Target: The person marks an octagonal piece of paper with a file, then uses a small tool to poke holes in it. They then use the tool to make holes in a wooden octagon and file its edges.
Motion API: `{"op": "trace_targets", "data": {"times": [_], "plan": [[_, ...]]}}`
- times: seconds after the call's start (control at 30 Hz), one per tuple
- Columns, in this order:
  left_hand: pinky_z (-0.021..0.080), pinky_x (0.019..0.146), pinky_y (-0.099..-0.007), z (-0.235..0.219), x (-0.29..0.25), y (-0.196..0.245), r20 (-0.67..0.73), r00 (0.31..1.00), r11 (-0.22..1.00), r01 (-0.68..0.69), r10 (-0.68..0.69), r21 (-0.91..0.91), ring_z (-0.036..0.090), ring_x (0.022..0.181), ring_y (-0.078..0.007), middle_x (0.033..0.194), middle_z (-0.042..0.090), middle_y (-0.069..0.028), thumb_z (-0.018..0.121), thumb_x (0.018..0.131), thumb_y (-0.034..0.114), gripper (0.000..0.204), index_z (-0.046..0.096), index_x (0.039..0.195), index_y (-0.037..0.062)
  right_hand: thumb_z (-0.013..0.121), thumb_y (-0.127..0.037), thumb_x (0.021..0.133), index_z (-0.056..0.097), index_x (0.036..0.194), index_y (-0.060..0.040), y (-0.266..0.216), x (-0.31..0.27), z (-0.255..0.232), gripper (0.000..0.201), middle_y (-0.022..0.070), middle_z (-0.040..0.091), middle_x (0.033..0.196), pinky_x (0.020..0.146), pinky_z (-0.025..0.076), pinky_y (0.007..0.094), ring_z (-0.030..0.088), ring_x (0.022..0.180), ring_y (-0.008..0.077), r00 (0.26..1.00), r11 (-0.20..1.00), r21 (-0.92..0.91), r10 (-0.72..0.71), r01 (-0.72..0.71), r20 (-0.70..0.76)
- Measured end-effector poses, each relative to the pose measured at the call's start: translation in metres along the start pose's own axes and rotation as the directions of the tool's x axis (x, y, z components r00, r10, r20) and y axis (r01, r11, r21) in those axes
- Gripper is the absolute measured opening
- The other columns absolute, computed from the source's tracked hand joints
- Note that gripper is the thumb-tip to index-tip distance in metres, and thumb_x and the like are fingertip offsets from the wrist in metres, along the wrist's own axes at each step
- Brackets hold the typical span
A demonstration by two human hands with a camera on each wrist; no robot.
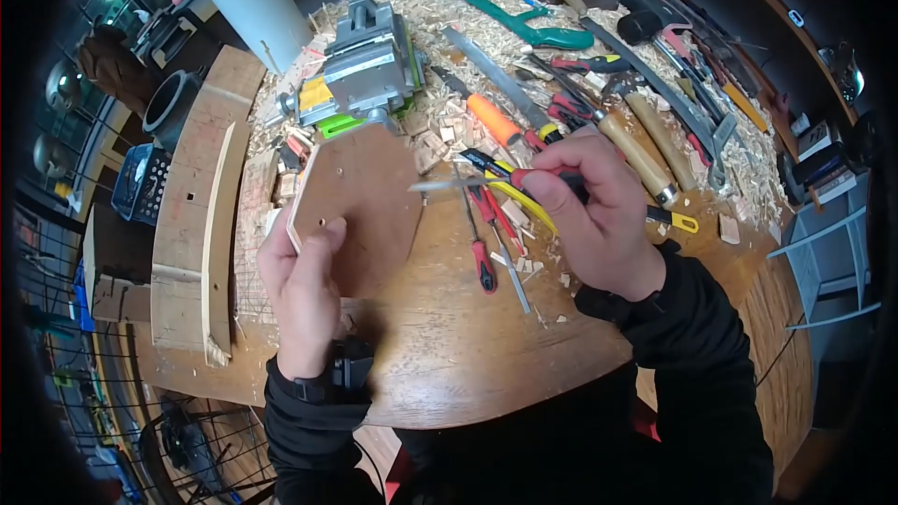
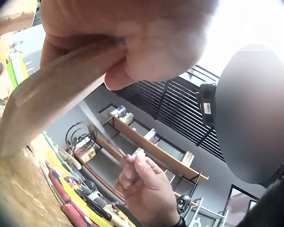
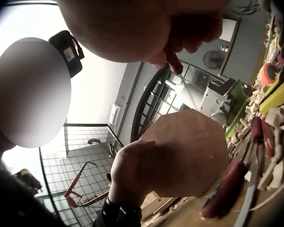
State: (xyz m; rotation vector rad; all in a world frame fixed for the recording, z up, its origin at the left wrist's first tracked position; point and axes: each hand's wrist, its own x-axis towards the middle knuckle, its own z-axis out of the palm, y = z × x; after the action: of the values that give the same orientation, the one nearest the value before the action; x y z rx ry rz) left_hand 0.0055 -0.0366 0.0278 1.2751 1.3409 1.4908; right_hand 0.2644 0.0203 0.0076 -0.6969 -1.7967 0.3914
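Observation:
Upright over the front of the workbench, a flat wooden board [image 1: 365, 196] with cut corners and small holes is gripped along its left edge by my left hand [image 1: 307, 285]. The thumb lies on its face, the fingers behind it. My right hand [image 1: 599, 215] pinches the red handle of a slim file [image 1: 454, 184], whose blade points left toward the board's right edge. In the right wrist view, the board [image 3: 184, 151] shows its many-sided outline and the left hand [image 3: 130, 170] on its near edge. From the left wrist, the board's thick rounded edge [image 2: 52, 90] shows.
A grey vise [image 1: 369, 70] stands behind the board. Wood shavings and several tools cover the back and right of the bench, including a green-handled saw [image 1: 524, 23] and an orange-handled tool [image 1: 493, 120]. Red-handled files [image 1: 484, 266] lie in front; a long wooden strip [image 1: 220, 243] lies left.

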Motion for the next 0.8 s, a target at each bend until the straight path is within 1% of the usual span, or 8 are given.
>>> {"op": "trace_targets", "data": {"times": [0.07, 0.2, 0.33, 0.43, 0.5, 0.63, 0.73, 0.8], "plan": [[0.045, 0.089, -0.0259, -0.010, 0.010, -0.010, 0.015, 0.998, 0.993, 0.055, -0.054, -0.105, 0.060, 0.097, -0.0120, 0.107, 0.066, -0.0072, 0.053, 0.086, 0.002, 0.036, 0.061, 0.120, -0.0063, 0.064, -0.008, 0.094, 0.060, 0.093, 0.0021, 0.003, -0.006, 0.004, 0.011, 0.0077, 0.058, 0.080, 0.060, 0.043, 0.0250, 0.054, 0.067, 0.0126, 0.975, 0.951, 0.229, 0.220, -0.209, -0.026], [0.050, 0.093, -0.0338, -0.009, 0.017, -0.012, -0.017, 0.991, 0.957, 0.122, -0.131, -0.262, 0.065, 0.101, -0.0209, 0.110, 0.067, -0.0113, 0.052, 0.084, 0.004, 0.036, 0.059, 0.119, -0.0048, 0.063, -0.010, 0.095, 0.060, 0.095, 0.0025, 0.005, -0.008, 0.005, 0.013, 0.0052, 0.057, 0.079, 0.061, 0.042, 0.0240, 0.052, 0.067, 0.0099, 0.963, 0.926, 0.292, 0.264, -0.240, -0.047], [0.051, 0.093, -0.0363, -0.010, 0.019, -0.017, -0.009, 0.989, 0.953, 0.142, -0.150, -0.267, 0.065, 0.102, -0.0232, 0.111, 0.066, -0.0122, 0.052, 0.084, 0.007, 0.038, 0.058, 0.120, -0.0049, 0.064, -0.011, 0.095, 0.061, 0.097, 0.0021, 0.003, -0.009, 0.002, 0.014, 0.0054, 0.059, 0.079, 0.061, 0.043, 0.0238, 0.054, 0.069, 0.0100, 0.930, 0.888, 0.284, 0.366, -0.362, 0.041], [0.049, 0.092, -0.0323, -0.010, 0.018, -0.017, -0.012, 0.981, 0.926, 0.179, -0.193, -0.334, 0.064, 0.102, -0.0196, 0.110, 0.067, -0.0117, 0.050, 0.086, 0.007, 0.039, 0.058, 0.122, -0.0056, 0.065, -0.009, 0.093, 0.062, 0.101, 0.0015, 0.008, -0.009, 0.002, 0.013, 0.0066, 0.061, 0.083, 0.063, 0.044, 0.0234, 0.056, 0.071, 0.0102, 0.969, 0.934, 0.261, 0.247, -0.245, 0.025], [0.050, 0.093, -0.0342, -0.012, 0.019, -0.020, -0.015, 0.972, 0.876, 0.206, -0.236, -0.436, 0.065, 0.102, -0.0209, 0.111, 0.066, -0.0121, 0.050, 0.087, 0.010, 0.038, 0.058, 0.121, -0.0047, 0.064, -0.007, 0.095, 0.061, 0.109, 0.0003, 0.003, -0.006, -0.004, 0.016, 0.0047, 0.060, 0.097, 0.079, 0.047, 0.0224, 0.060, 0.090, 0.0087, 0.947, 0.939, 0.159, 0.280, -0.304, 0.156], [0.050, 0.093, -0.0353, -0.014, 0.017, -0.026, 0.035, 0.964, 0.827, 0.244, -0.263, -0.506, 0.065, 0.102, -0.0218, 0.112, 0.066, -0.0123, 0.051, 0.092, 0.015, 0.035, 0.058, 0.121, -0.0037, 0.067, -0.004, 0.090, 0.064, 0.102, 0.0014, 0.009, -0.009, 0.005, 0.014, 0.0077, 0.064, 0.090, 0.067, 0.047, 0.0244, 0.059, 0.074, 0.0127, 0.967, 0.932, 0.258, 0.240, -0.254, 0.085], [0.050, 0.094, -0.0351, -0.011, 0.017, -0.028, 0.039, 0.957, 0.820, 0.269, -0.289, -0.505, 0.065, 0.104, -0.0217, 0.113, 0.066, -0.0122, 0.049, 0.097, 0.022, 0.034, 0.058, 0.119, -0.0027, 0.067, -0.003, 0.089, 0.064, 0.103, 0.0017, 0.006, -0.007, 0.006, 0.015, 0.0086, 0.065, 0.090, 0.066, 0.047, 0.0249, 0.060, 0.074, 0.0146, 0.989, 0.950, 0.278, 0.126, -0.142, 0.077], [0.050, 0.094, -0.0345, -0.005, 0.017, -0.025, 0.068, 0.956, 0.823, 0.281, -0.286, -0.494, 0.065, 0.105, -0.0210, 0.114, 0.066, -0.0120, 0.048, 0.099, 0.026, 0.036, 0.059, 0.119, -0.0020, 0.067, -0.001, 0.088, 0.064, 0.104, 0.0016, 0.002, -0.003, 0.005, 0.017, 0.0101, 0.065, 0.090, 0.066, 0.048, 0.0255, 0.061, 0.074, 0.0162, 0.991, 0.985, 0.171, -0.047, 0.026, 0.124]]}}
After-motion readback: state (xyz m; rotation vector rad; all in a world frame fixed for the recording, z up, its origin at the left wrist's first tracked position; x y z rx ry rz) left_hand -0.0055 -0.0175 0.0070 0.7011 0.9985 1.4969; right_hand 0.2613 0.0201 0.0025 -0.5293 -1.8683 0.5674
